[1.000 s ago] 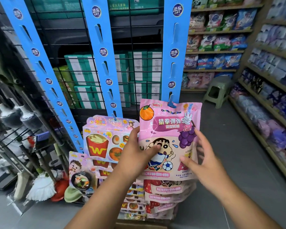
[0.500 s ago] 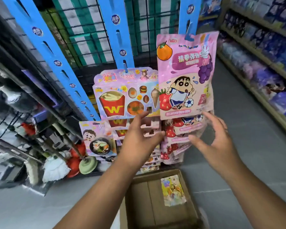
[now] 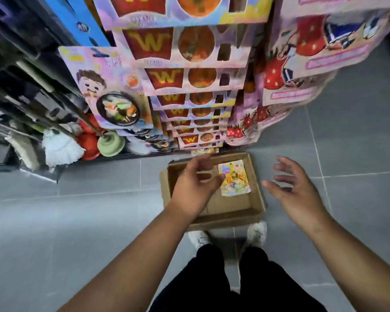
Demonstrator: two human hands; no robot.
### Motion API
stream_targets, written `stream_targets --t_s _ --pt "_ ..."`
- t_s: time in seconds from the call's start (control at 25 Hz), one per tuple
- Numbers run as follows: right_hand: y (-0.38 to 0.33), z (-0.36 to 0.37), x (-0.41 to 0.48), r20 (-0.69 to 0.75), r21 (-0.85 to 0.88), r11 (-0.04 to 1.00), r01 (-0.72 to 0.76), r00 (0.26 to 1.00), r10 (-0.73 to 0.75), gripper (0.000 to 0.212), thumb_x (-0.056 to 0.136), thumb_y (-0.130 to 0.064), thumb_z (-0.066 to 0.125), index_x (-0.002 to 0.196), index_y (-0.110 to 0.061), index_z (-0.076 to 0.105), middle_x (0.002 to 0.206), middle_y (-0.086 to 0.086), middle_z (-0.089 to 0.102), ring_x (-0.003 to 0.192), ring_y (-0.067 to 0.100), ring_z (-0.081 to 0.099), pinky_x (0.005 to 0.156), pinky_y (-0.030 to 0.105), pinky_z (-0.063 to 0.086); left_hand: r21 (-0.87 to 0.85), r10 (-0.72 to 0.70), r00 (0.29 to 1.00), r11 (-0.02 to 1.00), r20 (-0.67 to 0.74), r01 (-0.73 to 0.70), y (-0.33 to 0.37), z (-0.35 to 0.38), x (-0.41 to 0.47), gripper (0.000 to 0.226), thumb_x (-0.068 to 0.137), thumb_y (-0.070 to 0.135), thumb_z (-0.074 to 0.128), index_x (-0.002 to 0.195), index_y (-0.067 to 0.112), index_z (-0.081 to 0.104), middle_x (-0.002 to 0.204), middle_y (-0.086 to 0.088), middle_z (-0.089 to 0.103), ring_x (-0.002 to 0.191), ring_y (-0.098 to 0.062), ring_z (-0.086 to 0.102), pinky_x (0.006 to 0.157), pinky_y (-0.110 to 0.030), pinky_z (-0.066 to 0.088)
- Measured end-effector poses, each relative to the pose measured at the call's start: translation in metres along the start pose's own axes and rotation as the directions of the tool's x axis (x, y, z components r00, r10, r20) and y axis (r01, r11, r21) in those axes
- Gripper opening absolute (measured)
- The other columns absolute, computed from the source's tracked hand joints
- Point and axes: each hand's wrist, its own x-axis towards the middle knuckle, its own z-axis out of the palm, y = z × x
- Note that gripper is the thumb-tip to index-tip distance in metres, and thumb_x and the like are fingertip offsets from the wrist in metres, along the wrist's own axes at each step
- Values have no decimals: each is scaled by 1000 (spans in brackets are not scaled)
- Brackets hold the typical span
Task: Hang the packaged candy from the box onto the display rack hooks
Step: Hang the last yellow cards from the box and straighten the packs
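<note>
Looking straight down at grey floor tiles point(image 3: 54, 221). Display rack point(image 3: 81, 21) fills the upper frame: blue hanging strip at upper left, hung packs overlapping downward in columns. Middle column, fries-print packs point(image 3: 185, 79), stacked one over the next. Right column, pink strawberry-print packs point(image 3: 302, 70), blurred. Left column, a pack with a cartoon boy and a bowl point(image 3: 108, 93). Mop heads and a green plunger point(image 3: 110, 144) at the foot of the rack on the left.

Cardboard box point(image 3: 256, 197) sits open on the floor just below the hung packs, with white shoes point(image 3: 256, 233) at its near edge. One candy pack point(image 3: 235, 180) lies flat inside it, toward the right wall, colourful print facing up; the print is too blurred to read.

Left hand point(image 3: 194, 188) is over the box interior, fingers spread and curled, thumb tip touching or just beside the pack's left edge; grip open, nothing held. Right hand point(image 3: 295, 190) is outside the box's right wall above the floor, fingers splayed, grip open and empty.
</note>
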Motion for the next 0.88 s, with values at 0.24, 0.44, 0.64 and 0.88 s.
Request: stream_targets --t_s 0.24,0.44,0.64,0.88 --pt "106 55 77 107 -156 985 -74 990 92 65 81 -16 79 138 -21 48 126 2 53 103 24 58 93 35 48 4 -253 967 968 -18 253 -98 49 67 52 88 32 74 134 24 50 117 4 61 98 -11 60 69 -13 45" --pt "204 87 137 119 -277 955 -108 982 145 71 80 -23 80 143 -18 46 141 6 52 115 27 59 101 39 47 48 -337 941 940 -8 337 -195 98 130 60 89 38 72 141 25 47 132 0 61 110 -16 61 82 -24 45" --pt "315 134 185 158 -362 926 -103 973 170 68 80 -25 80 140 -20 48 140 6 52 124 24 55 97 31 45 88 -419 907 906 40 414 -294 153 194 63 89 36 73 144 22 44 137 -4 59 111 -19 62 76 -21 49" --pt "412 184 253 193 -466 884 -40 970 145 77 76 -34 83 142 -17 47 140 10 54 124 28 55 102 41 48 196 -412 909 898 66 393 -384 205 272 66 89 40 72 145 21 42 133 -3 63 98 -17 61 72 -26 52"
